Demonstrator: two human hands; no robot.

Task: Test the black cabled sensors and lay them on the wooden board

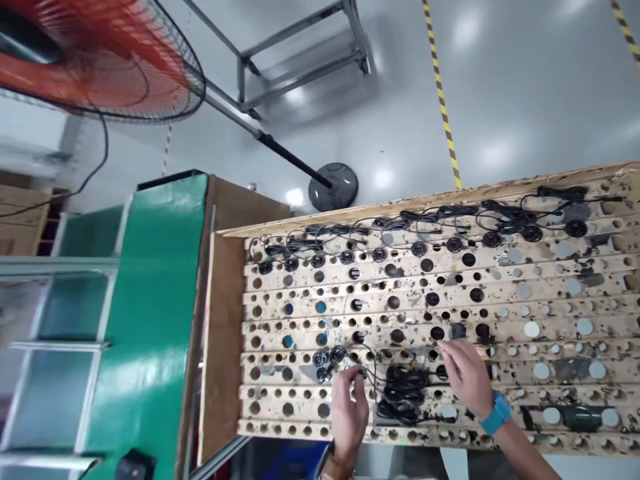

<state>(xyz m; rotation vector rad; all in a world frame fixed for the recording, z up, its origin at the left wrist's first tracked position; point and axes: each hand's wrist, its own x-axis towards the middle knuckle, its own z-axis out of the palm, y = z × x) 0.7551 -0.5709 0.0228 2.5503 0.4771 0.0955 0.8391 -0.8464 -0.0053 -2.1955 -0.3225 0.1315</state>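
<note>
My left hand (349,410) is closed at the front of the wooden board. Its fingertips pinch a small black end piece on a thin cable, partly hidden by the fingers. Just beyond it lies a cluster of round black parts (327,360) with cables attached. Bundled black cables (405,393) rest on the board between my hands. Over the board to the right, my right hand (467,377) has its fingers stretched out and the thumb apart, with nothing visible in them. A blue band is around that wrist.
Along the far side of the holed wooden board (300,410) runs a row of coiled cables (450,212) with round black ends. A raised wooden rim (225,347) bounds its left. A green-topped table (150,287) stands left, and a red fan (115,60) is at upper left.
</note>
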